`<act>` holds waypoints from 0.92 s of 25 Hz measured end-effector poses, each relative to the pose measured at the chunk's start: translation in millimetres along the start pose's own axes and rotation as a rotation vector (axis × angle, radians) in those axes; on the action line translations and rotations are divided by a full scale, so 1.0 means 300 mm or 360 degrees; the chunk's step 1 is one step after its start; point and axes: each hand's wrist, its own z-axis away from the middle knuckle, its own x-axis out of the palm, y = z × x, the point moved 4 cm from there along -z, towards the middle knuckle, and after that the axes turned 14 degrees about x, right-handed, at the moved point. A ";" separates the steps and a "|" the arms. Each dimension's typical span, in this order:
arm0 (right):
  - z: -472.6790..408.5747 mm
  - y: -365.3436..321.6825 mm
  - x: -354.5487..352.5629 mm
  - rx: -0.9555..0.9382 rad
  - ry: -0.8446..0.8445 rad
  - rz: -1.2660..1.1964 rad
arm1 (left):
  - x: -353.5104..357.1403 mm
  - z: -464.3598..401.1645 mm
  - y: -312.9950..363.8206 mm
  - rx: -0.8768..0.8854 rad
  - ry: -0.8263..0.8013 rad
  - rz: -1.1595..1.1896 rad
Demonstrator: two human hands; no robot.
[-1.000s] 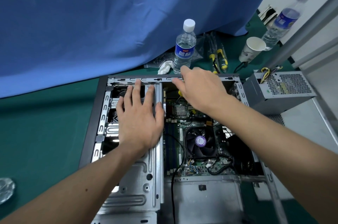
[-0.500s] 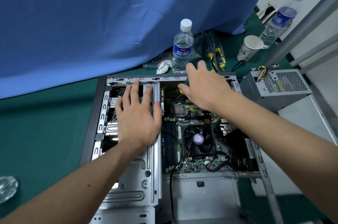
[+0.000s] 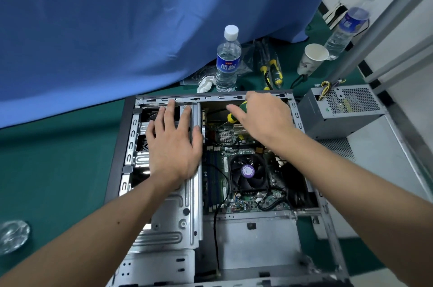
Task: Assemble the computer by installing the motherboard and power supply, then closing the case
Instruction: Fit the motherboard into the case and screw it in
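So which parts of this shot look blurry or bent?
Head view: the far water bottle at top right is smeared, the crinkled clear object at the left edge is soft, the wide lens bows the computer case, and the motherboard and the near water bottle stay sharp.

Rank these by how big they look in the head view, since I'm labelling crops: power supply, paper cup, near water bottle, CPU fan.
1. power supply, clearly largest.
2. near water bottle and CPU fan: similar apparent area, one tall, one squarish; unsure.
3. paper cup, smallest, though it stands farther from the camera.
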 end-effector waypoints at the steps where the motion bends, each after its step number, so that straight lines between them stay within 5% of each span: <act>1: 0.026 0.033 -0.017 0.0044 0.0021 -0.0099 | 0.000 -0.002 -0.002 0.0008 -0.0005 0.0002; 5: 0.223 0.214 -0.043 0.0535 -0.0032 -0.0840 | -0.001 -0.006 -0.007 0.0016 -0.0006 0.0026; 9: 0.452 0.337 0.012 0.1226 -0.0700 -0.1955 | -0.051 0.006 -0.001 0.0038 0.0002 0.0252; 12: 0.579 0.367 -0.005 0.1233 -0.1096 -0.2275 | -0.119 0.079 0.090 -0.0006 0.0009 0.0634; 18: 0.653 0.369 -0.107 0.0943 -0.1299 -0.2104 | -0.191 0.364 0.542 -0.0408 -0.0720 0.2154; 23: 0.644 0.427 -0.172 0.0374 -0.1061 -0.1354 | -0.208 0.405 0.541 -0.0656 -0.0316 0.1938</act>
